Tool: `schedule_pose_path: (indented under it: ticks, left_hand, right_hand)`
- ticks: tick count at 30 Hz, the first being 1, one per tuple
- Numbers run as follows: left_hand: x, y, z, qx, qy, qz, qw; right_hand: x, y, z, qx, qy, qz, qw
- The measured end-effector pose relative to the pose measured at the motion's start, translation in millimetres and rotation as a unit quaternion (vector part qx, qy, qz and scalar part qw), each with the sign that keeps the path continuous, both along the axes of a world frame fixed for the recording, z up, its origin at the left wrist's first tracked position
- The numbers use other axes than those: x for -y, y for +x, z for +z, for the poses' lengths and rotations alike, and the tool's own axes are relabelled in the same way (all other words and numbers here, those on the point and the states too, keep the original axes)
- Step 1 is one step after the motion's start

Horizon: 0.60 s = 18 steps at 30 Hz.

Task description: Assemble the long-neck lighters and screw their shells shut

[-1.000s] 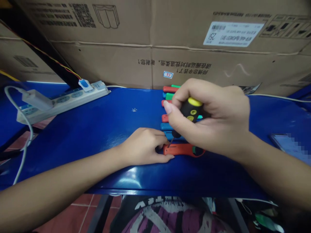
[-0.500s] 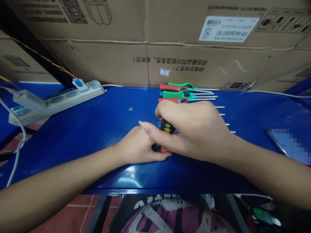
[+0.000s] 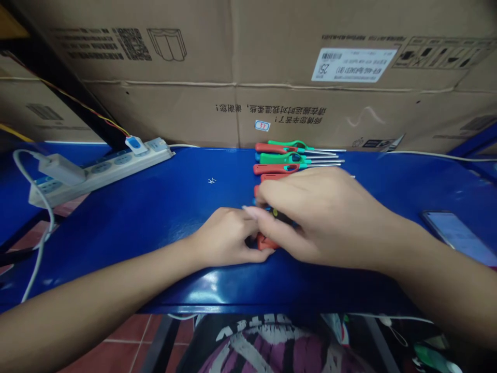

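Observation:
My left hand [image 3: 225, 238] rests on the blue table, its thumb and fingers closed round the end of a red long-nosed lighter [image 3: 266, 242]. Above it, my right hand [image 3: 330, 217] grips a screwdriver [image 3: 282, 215] by its black handle with yellow marks; the shaft and tip are hidden. Most of the held lighter is covered by my right hand. Beyond my hands lie several more lighters in a row, among them a green lighter [image 3: 277, 158] and a red lighter [image 3: 269, 169], metal tubes pointing right. Part of the row is hidden under my right hand.
Several tiny metal pins or screws [image 3: 212, 181] lie left of the lighters. A white power strip [image 3: 111, 168] with plugs and cables sits at the back left. A phone [image 3: 462, 235] lies at the right. Large cardboard boxes [image 3: 186, 114] stand along the back edge.
The screwdriver handle has tilted over to the right, and my right hand has shifted slightly right with it. My left hand keeps its hold on the red lighter. The camera view has tipped up a little.

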State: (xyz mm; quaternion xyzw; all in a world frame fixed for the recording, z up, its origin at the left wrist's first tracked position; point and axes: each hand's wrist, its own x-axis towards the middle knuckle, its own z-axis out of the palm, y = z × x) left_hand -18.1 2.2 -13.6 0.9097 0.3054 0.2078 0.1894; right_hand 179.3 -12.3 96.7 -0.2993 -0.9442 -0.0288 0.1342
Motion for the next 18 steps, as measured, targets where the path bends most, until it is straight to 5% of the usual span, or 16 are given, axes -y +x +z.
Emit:
schedule_pose_path:
  ticks: [3,7,18]
  left_hand:
    - [1,1,1.0,-0.004,0.005,0.003,1.000]
    - [0,-1,-0.8,-0.003,0.034,-0.004,0.999]
    - [-2,-1,-3.6,0.005,0.059,-0.050,0.997]
  right_hand:
    - [-6,4,-0.1,-0.010,-0.023,0.061,0.998]
    - [-12,8,-0.6,0.004,0.038,0.063,0.997]
    - [-8,11,-0.2,-0.010,0.002,0.077,0.997]
